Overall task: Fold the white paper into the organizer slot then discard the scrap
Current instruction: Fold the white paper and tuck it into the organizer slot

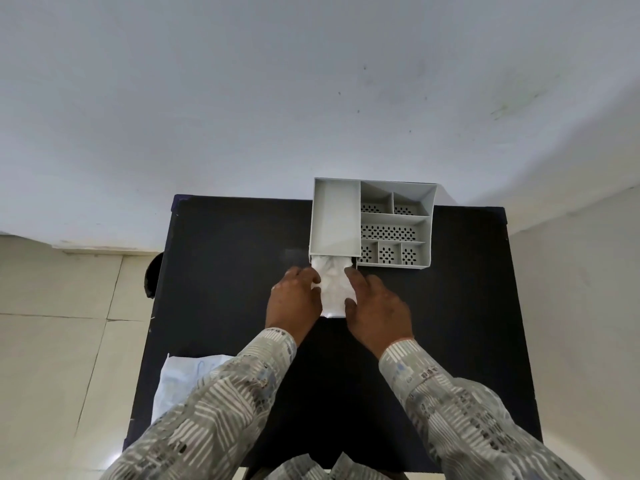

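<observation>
Fingers of the left hand (294, 299) curl against the left edge of the white paper (333, 289), thumb side touching it; fingers of the right hand (375, 310) lie half-bent against its right edge, index extended toward the organizer (372, 223). Whether either hand pinches the sheet or only presses it cannot be told. Paper: crumpled, folded to a narrow strip, long axis running away from the person, far end at or just inside the mouth of the organizer's near left side, near end lying on the black table (225, 271) between the hands. Organizer: grey plastic, at the table's far edge; one long plain compartment on the left, showing no contents; on the right two small cells at the back, one wide cell in the middle, three small cells in front, all with perforated floors, nothing visible inside. Second white sheet (187, 379): at the table's near left edge, partly under the left patterned sleeve (221, 403).
</observation>
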Action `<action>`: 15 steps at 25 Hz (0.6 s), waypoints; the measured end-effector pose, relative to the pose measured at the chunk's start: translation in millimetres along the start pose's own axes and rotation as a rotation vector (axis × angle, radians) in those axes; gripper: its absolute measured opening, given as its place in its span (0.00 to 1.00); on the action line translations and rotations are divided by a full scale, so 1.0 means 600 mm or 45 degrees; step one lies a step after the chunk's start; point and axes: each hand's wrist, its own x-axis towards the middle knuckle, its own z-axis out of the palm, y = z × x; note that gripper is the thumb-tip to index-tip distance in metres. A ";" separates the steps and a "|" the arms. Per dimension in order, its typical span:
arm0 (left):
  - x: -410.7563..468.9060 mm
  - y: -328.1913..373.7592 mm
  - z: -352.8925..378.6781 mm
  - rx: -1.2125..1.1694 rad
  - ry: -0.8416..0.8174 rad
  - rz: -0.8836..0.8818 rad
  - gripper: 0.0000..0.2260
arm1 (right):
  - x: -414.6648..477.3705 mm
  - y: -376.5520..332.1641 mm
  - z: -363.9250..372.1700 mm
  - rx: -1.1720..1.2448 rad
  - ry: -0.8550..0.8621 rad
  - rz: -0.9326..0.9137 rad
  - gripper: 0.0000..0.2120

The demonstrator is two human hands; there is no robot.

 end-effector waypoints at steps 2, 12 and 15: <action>0.004 -0.007 0.001 0.030 -0.016 0.037 0.10 | 0.000 0.009 0.008 -0.071 -0.020 -0.032 0.30; 0.024 0.008 0.009 0.421 -0.091 0.220 0.10 | 0.055 -0.002 0.027 -0.286 -0.023 -0.044 0.27; 0.019 0.002 0.012 0.430 -0.057 0.281 0.13 | 0.049 -0.004 0.016 -0.193 -0.018 0.059 0.33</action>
